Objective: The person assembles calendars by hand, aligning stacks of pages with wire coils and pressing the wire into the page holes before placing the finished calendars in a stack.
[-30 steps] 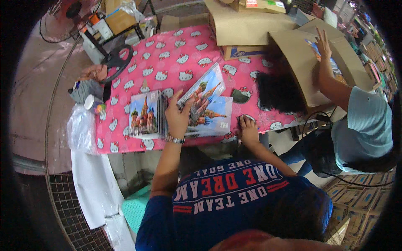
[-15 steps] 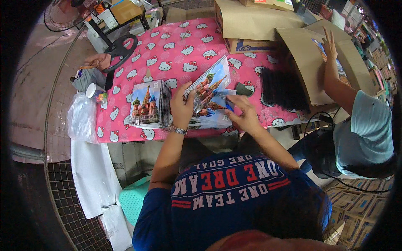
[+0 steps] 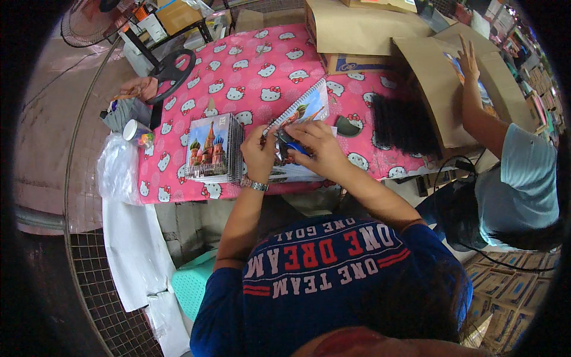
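A spiral-bound notebook (image 3: 310, 110) with a colourful domed-cathedral cover lies tilted on more notebooks, its wire coil along the upper left edge. My left hand (image 3: 259, 156), wearing a metal watch, is closed on the lower end of that coil. In my right hand (image 3: 318, 146) is a small pair of blue-handled pliers (image 3: 292, 144), its dark tip close to the coil end by my left fingers. My right hand covers much of the cover. Left of my left hand stands a neat stack of similar notebooks (image 3: 208, 149).
A pink cartoon-cat cloth (image 3: 238, 77) covers the table. Black wire coils (image 3: 401, 128) and a dark green piece (image 3: 348, 126) lie to the right. Beyond are cardboard boxes (image 3: 369, 30); a co-worker's arm (image 3: 479, 113) reaches into one. A plastic cup (image 3: 135, 132) and plastic bag (image 3: 119, 169) sit left.
My right hand has moved left across the cover with the pliers, bringing them to the coil end beside my left fingers. My left hand keeps its hold on the notebook.
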Demonstrator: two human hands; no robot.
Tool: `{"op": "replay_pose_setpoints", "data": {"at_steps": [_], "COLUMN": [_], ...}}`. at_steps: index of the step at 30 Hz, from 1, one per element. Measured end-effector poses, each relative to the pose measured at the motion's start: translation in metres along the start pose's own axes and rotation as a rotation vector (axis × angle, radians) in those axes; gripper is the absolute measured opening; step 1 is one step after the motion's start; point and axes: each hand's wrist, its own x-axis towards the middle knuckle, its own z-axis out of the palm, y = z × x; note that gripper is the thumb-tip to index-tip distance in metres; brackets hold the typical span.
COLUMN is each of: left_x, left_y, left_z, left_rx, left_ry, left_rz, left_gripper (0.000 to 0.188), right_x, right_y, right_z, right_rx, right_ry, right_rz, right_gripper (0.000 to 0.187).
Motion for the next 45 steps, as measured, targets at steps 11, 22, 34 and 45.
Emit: {"op": "replay_pose_setpoints", "data": {"at_steps": [11,22,34,45], "left_x": [-0.006,0.018,0.146,0.07], "left_y": [-0.002,0.034,0.006,-0.138], "left_z": [-0.001,-0.03,-0.107,-0.173], "left_rx": [-0.098,0.104,1.102,0.836], "left_ry": [0.004,0.081,-0.515,-0.331], "left_rz": [0.013,0.206,-0.165,-0.329], "left_gripper": [0.029,0.023,0.027,0.068], "right_x": [0.009,-0.012,-0.148,-0.092], "right_y": [-0.012,0.009,0.124,0.189], "right_z": [0.001,-0.005,-0.007,-0.087], "right_rx": [-0.117,0.833,-0.28,-0.215], "right_ry": [-0.013,-0.239,-0.313,0.214], "right_rz": [-0.003,0.558,0.612,0.906], "right_gripper": [0.044,0.035,0.039,0.032]}}
